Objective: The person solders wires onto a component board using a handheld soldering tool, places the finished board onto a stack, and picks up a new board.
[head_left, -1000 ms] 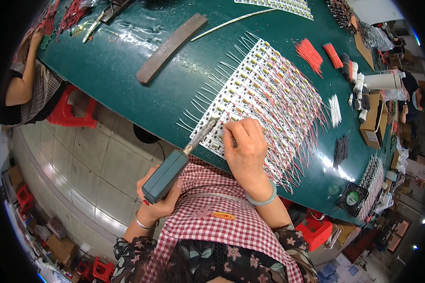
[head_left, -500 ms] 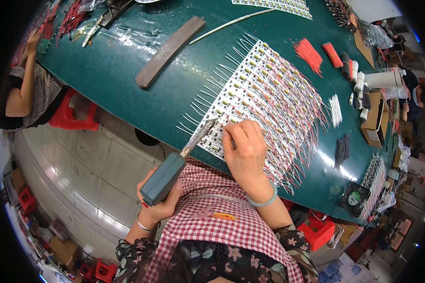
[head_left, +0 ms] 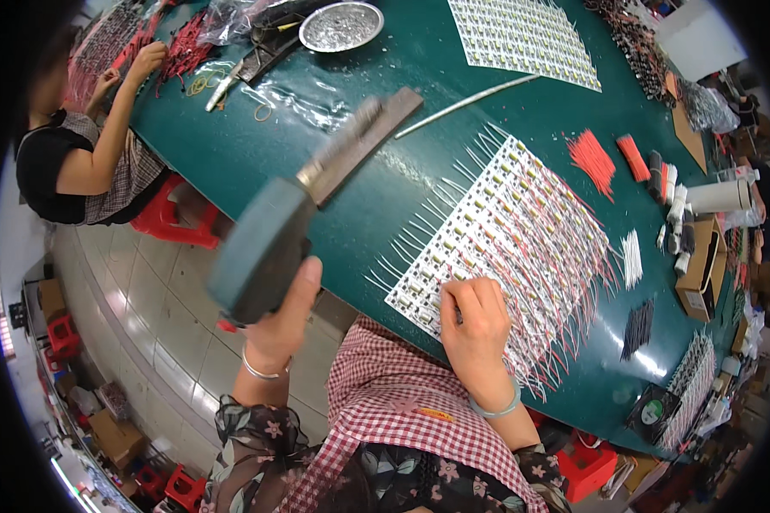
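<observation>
My left hand (head_left: 284, 323) is wrapped round the handle of a dark green soldering gun (head_left: 263, 248). Its metal tip, smeared by motion, lies over or just above a flat brown bar (head_left: 372, 141) on the table; whether they touch I cannot tell. On the lower edge of a white circuit board panel (head_left: 441, 265) rests my right hand (head_left: 481, 329), thumb and fingers curled together. Anything in that pinch is hidden. Rows of small yellowish parts cover the panel, with red and white wires standing out to the right and white wires along its left edge.
Beyond the bar lie a thin pale rod (head_left: 466, 104), a second panel (head_left: 526, 43) and a metal bowl (head_left: 341, 27). Bundles of red wires (head_left: 591, 162), white wires (head_left: 631, 258) and black wires (head_left: 637, 328) sit at the right. A co-worker (head_left: 85, 162) sits at the far left.
My left hand has lifted the soldering gun off the panel and swung it up and left to the brown bar. My right hand stays at the panel. The view has shifted.
</observation>
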Available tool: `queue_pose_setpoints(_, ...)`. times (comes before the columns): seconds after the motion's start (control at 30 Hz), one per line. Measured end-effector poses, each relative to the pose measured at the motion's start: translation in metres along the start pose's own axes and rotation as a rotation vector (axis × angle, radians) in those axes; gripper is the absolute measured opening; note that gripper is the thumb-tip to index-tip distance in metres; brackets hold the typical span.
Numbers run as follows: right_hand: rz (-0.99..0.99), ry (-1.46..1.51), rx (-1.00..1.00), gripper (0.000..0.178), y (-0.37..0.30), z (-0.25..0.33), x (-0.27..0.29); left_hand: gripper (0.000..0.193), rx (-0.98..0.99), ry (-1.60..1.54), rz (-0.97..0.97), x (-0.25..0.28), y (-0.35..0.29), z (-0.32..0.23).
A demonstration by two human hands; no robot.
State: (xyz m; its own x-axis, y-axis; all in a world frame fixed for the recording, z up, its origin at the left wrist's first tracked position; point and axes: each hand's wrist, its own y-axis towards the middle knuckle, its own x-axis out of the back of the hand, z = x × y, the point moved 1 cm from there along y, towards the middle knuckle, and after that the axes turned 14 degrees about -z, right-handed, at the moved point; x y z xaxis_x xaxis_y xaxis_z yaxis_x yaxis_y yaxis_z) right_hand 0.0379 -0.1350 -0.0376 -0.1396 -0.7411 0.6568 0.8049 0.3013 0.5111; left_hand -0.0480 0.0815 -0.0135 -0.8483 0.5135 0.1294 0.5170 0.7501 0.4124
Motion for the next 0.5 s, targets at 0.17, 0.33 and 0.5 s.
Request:
queue_pose_setpoints(0.17,0.074,0.067,-0.049,0.013,0.005,-0.006,0.026,0.041,-0.226,-0.328,-0.238,-0.045,0.083,-0.022)
queue_pose_setpoints(0.33,0.171,0.254,-0.245,0.012,0.025,-0.029,0.065,0.022,0.400,-0.268,-0.169,-0.058,0.146,0.027)
queue_pose_setpoints(0.5,-0.139,-0.128,-0.092,0.005,0.093,-0.121,0.082,0.026,0.436,-0.312,-0.175,-0.056,0.107,0.015)
